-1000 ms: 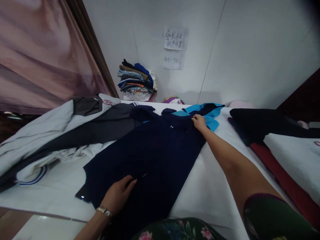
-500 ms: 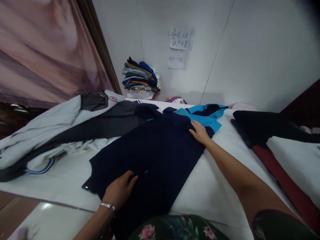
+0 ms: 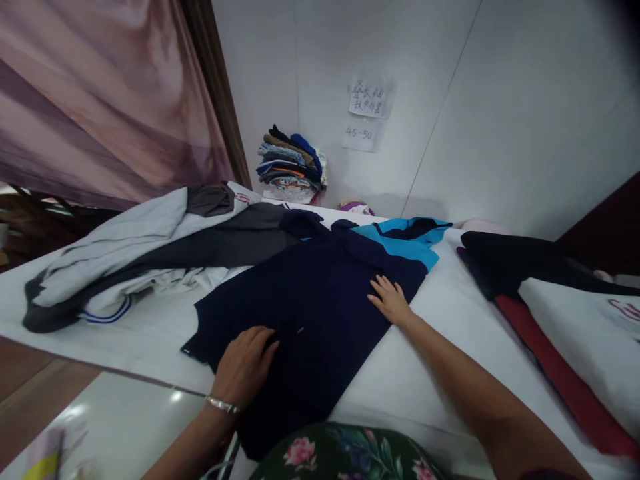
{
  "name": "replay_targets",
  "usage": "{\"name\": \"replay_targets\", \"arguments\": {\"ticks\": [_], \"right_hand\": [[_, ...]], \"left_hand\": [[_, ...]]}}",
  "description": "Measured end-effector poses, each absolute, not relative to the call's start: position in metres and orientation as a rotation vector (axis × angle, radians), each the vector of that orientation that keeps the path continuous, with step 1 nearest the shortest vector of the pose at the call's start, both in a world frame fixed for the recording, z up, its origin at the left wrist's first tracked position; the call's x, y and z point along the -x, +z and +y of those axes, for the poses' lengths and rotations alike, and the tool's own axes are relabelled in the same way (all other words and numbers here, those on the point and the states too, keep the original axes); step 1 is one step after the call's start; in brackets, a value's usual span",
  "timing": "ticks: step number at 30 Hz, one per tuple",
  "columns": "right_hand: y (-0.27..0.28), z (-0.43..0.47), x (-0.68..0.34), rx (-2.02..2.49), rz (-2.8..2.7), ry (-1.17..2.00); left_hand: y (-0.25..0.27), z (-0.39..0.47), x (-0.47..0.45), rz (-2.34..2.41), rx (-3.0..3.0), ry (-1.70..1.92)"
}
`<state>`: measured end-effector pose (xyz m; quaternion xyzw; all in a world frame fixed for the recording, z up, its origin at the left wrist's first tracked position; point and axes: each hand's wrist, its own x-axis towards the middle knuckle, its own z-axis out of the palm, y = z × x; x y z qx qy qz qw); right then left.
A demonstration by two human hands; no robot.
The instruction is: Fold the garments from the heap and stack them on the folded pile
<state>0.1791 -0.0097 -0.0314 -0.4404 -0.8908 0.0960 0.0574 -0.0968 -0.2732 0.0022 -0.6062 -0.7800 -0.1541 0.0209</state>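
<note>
Both hands, left (image 3: 245,363) and right (image 3: 391,301), press flat, fingers spread, on the navy garment (image 3: 320,313) covering the white table (image 3: 440,373).

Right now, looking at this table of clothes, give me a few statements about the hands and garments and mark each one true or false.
1. Both hands lie flat on the navy garment. True: the left hand and the right hand are pressed open on it.
2. The left hand wears a bracelet. True.
3. The folded clothes stack sits on the floor. False: it stands on the table's far end against the wall.
4. The garment's collar end has red panels. False: they are bright blue.
5. A grey and white jacket lies left of the navy garment. True.
</note>
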Motion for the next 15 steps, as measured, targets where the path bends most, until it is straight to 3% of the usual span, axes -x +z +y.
{"name": "replay_targets", "arguments": {"ticks": [5, 10, 15], "right_hand": [[-0.021, -0.015, -0.183, 1.379, -2.644, 0.355], [-0.024, -0.02, -0.198, 1.495, -2.602, 0.304], [-0.026, -0.01, -0.207, 1.559, -2.519, 0.373]], "left_hand": [[-0.022, -0.274, 0.075, -2.141, 2.292, -0.433], [-0.034, -0.274, 0.076, -2.242, 2.321, -0.299], [-0.012, -0.264, 0.084, -2.405, 2.336, -0.356]]}}
